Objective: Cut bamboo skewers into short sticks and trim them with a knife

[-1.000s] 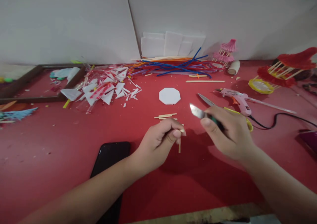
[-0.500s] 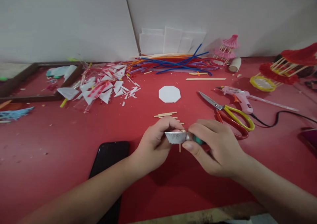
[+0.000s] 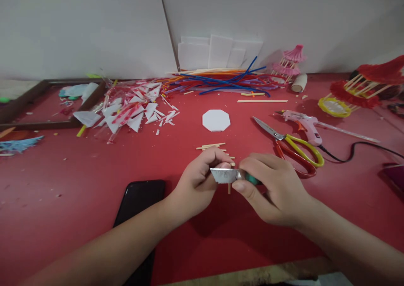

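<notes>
In my right hand (image 3: 276, 187) is a knife (image 3: 224, 175) with a green handle, fingers closed round the handle, its broad metal blade pointing left. My left hand (image 3: 200, 185) pinches a thin wooden stick (image 3: 229, 188), mostly hidden behind the blade; one end pokes out below it and a pale tip shows above. The blade lies across the stick, close to my left fingertips. Just beyond my hands lie several short cut sticks (image 3: 213, 145) on the red table. Farther back a white octagonal piece (image 3: 216, 120) lies flat.
Scissors (image 3: 280, 143) and a pink glue gun (image 3: 304, 124) with its cord lie to the right. A black phone (image 3: 139, 201) rests under my left forearm. Pipe cleaners (image 3: 217, 83) and white scraps (image 3: 135, 109) lie at the back. Small stick-and-fringe models (image 3: 362, 90) stand at the right.
Both hands hold nearly the same position. The knife's blade has barely shifted, and the stick's pale tip beside my left fingertips looks slightly different.
</notes>
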Motion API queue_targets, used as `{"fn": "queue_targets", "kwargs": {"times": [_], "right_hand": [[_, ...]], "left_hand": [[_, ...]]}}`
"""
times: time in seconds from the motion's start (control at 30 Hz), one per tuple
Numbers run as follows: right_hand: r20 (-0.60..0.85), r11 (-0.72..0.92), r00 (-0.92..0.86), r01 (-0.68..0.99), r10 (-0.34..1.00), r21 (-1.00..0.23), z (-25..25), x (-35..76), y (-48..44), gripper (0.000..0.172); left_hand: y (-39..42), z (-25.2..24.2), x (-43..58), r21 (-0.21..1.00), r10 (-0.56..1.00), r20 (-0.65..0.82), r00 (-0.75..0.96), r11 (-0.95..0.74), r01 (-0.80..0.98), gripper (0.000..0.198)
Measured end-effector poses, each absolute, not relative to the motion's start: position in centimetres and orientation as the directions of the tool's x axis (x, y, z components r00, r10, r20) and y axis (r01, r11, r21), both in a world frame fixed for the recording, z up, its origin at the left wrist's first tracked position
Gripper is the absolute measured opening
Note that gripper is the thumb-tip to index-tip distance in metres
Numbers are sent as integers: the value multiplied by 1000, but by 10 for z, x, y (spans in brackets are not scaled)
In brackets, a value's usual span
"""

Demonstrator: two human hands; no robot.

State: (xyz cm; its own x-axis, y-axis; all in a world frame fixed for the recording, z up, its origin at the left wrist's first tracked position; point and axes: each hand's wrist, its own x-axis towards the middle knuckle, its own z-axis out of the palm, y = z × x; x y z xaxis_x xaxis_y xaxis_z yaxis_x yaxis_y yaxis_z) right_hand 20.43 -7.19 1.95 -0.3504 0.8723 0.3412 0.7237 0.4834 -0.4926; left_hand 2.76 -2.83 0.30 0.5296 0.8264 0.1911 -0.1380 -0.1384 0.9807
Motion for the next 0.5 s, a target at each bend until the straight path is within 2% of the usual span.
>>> {"fn": "queue_targets", "kwargs": {"times": [0.13,0.5], "right_hand": [[337,469,-335,730,880,-498,18,204,-71,32],[326,463,-335,719,884,-518,18,204,-71,31]], "left_hand": [[-29,6,28,983,813,162,559,-81,-167,5],[-29,5,28,976,797,195,572,-99,-195,6]]}}
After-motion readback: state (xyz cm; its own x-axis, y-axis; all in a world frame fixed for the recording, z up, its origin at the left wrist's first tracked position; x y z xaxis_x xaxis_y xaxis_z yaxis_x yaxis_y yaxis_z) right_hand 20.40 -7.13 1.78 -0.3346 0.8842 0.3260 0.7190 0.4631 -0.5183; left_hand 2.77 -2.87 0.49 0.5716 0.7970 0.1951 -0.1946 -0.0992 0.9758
